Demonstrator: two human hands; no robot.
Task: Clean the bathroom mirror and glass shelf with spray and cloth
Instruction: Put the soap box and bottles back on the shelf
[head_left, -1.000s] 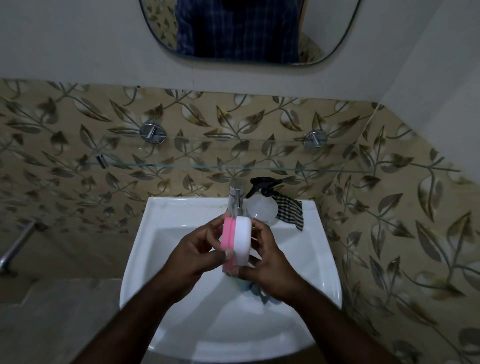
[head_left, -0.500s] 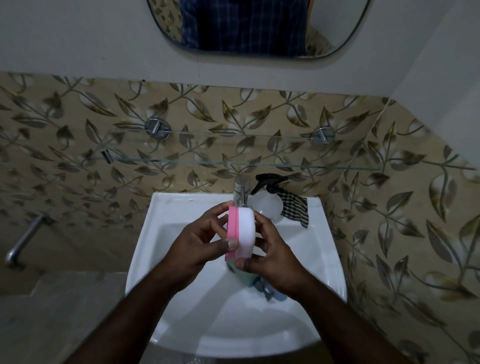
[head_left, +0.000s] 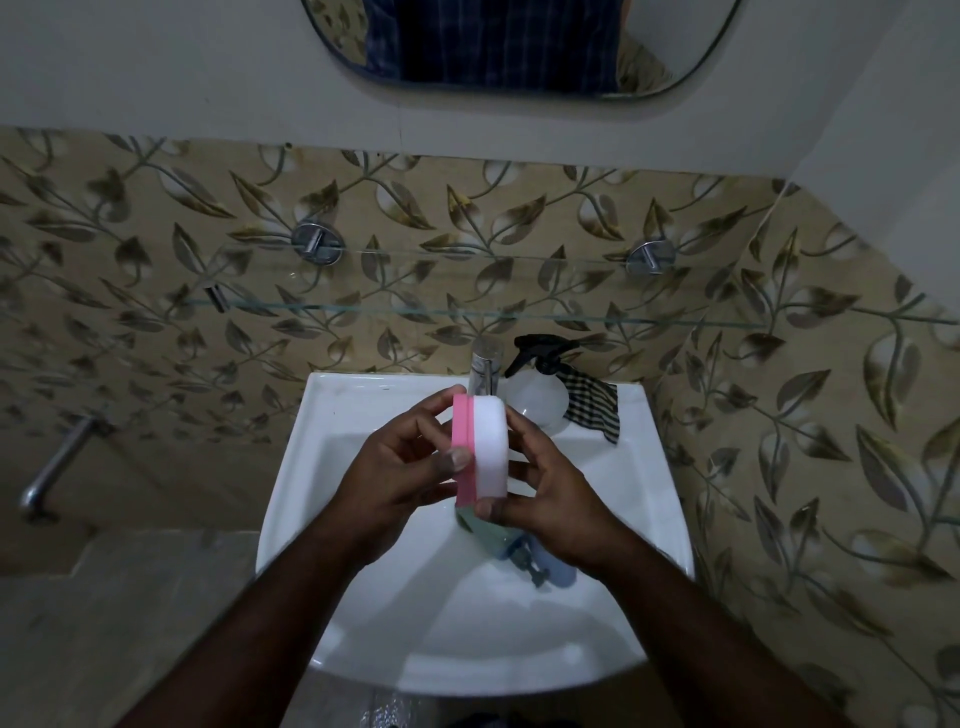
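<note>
Leaf-patterned tiled wall (head_left: 156, 218), glass shelf (head_left: 467, 310) beneath mirror (head_left: 519, 47), white basin (head_left: 322, 467), spray bottle (head_left: 537, 395) and checked cloth (head_left: 595, 408) at rim, left hand (head_left: 400, 467) and right hand (head_left: 550, 499) both gripping pink-and-white sponge (head_left: 480, 449).

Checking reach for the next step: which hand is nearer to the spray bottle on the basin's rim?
Right. The right hand grips the sponge just below the spray bottle; the left hand grips the sponge's far side.

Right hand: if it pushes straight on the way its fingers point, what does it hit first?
Likely the spray bottle on the sink rim; the right hand holds the sponge, fingers aimed there. Depth is unclear; the tap sits close beside.
</note>
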